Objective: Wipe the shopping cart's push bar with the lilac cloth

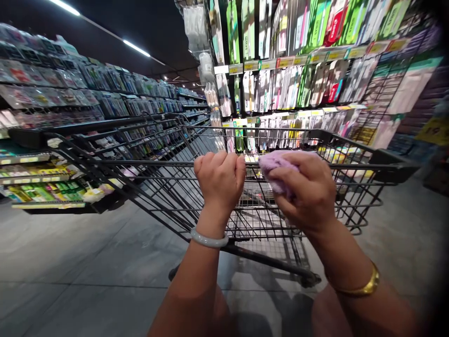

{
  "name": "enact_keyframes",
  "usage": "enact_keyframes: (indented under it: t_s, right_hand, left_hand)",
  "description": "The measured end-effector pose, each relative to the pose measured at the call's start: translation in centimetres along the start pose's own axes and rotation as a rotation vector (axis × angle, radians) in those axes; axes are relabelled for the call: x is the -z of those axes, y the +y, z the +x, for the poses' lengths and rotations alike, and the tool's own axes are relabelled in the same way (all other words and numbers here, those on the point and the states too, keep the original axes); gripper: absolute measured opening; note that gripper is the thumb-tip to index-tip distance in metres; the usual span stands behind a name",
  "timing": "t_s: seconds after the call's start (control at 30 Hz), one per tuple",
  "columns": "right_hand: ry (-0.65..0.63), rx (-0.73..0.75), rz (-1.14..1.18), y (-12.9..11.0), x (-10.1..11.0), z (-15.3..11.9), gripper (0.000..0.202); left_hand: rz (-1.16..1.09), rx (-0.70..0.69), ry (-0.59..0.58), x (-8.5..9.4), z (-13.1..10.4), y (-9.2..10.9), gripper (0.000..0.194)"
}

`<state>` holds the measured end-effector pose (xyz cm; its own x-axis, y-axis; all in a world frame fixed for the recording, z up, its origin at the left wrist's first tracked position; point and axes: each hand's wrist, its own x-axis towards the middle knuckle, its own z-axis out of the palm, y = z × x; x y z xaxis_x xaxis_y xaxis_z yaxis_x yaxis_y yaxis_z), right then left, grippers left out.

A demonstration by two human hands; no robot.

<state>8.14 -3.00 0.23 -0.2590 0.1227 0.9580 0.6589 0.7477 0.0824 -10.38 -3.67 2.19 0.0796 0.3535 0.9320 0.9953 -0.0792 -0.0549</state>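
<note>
A black wire shopping cart (pixel 182 206) stands side-on right in front of me. My left hand (pixel 220 180) is wrapped round its top rail (pixel 157 163), knuckles up, with a pale bangle (pixel 209 239) on the wrist. Just to the right, my right hand (pixel 310 189) grips a bunched lilac cloth (pixel 277 166) at the same rail. The cloth covers the rail there, and part of it is hidden under my fingers. A gold bracelet (pixel 365 288) circles my right wrist. Through the wires, the cart's basket shows mostly bare mesh.
Racks of packaged toothbrushes (pixel 273 89) rise behind the cart. Long shelves (pixel 133 93) of hanging packets line the left side of an aisle, with a low shelf (pixel 42 178) of yellow and green packs. Grey floor (pixel 87 262) lies around the cart's wheels.
</note>
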Motion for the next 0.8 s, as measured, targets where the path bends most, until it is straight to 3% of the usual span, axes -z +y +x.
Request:
enact_keyframes:
  t_s: [0.17, 0.27, 0.4, 0.53, 0.6, 0.8]
  right_hand:
    - [0.152, -0.259, -0.03, 4.0, 1.5, -0.1, 0.018]
    - [0.213, -0.341, -0.077, 4.8, 1.9, -0.2, 0.015]
    - [0.111, -0.307, -0.094, 2.1, 1.2, 0.0, 0.016]
    - [0.018, -0.07, -0.056, -0.4, 0.5, 0.1, 0.023]
    - [0.023, -0.053, -0.039, 0.1, 0.6, 0.1, 0.023]
    - [0.218, -0.32, -0.05, 4.2, 1.5, -0.2, 0.016]
  left_hand:
    - [-0.017, -0.006, -0.008, 0.0, 0.0, -0.1, 0.034]
    - [-0.011, -0.019, 0.0, 0.0, 0.0, -0.1, 0.033]
    - [-0.001, -0.011, 0.015, 0.0, 0.0, -0.1, 0.034]
    - [0.016, -0.008, 0.034, -0.2, 0.0, -0.3, 0.034]
    - [0.032, -0.015, 0.032, -0.2, 0.0, -0.4, 0.034]
    - [0.024, -0.022, 0.011, -0.1, 0.0, -0.3, 0.035]
